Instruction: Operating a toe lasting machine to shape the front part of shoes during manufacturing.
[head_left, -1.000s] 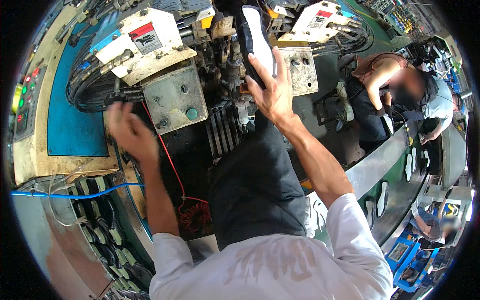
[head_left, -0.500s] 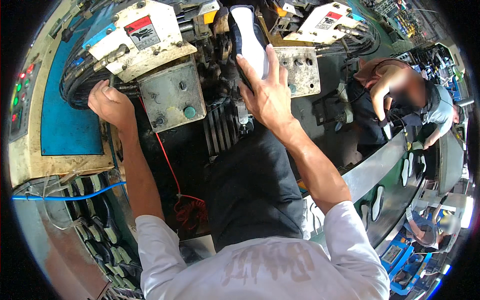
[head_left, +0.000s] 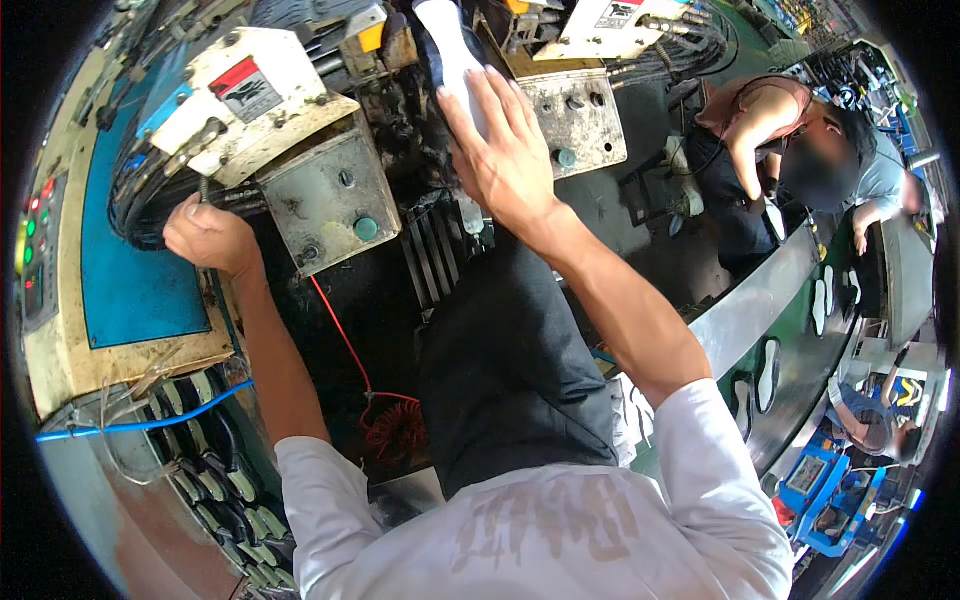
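At the lower edge, nearest, is the person's white shirt (head_left: 680, 530), with dark trousers (head_left: 515, 390) above it in the lower centre.

The right hand (head_left: 505, 165), in the upper centre, lies back up with its fingers extended and slightly apart, resting on the white sole of a dark shoe (head_left: 432, 15). The shoe sits sole up at the top centre, between the two sides of a machine, its far end reaching the top edge of the frame.

The left hand (head_left: 210, 235), left of centre, has its fingers curled in beside a bundle of black hoses (head_left: 130, 205); whether they grip anything I cannot tell.

Between the hands stands a grimy metal box (head_left: 315, 205) with a green button (head_left: 366, 229); a similar box (head_left: 590, 120) stands just right of the right hand. Below the first box, a red coiled hose (head_left: 392, 428) hangs near the trousers.

Rows of shoes (head_left: 215, 470) fill the lower left. At right, soles (head_left: 768, 375) lie along a green work line (head_left: 790, 345). Beyond, in the upper right, a co-worker (head_left: 755, 130) bends forward beside another person (head_left: 882, 150).
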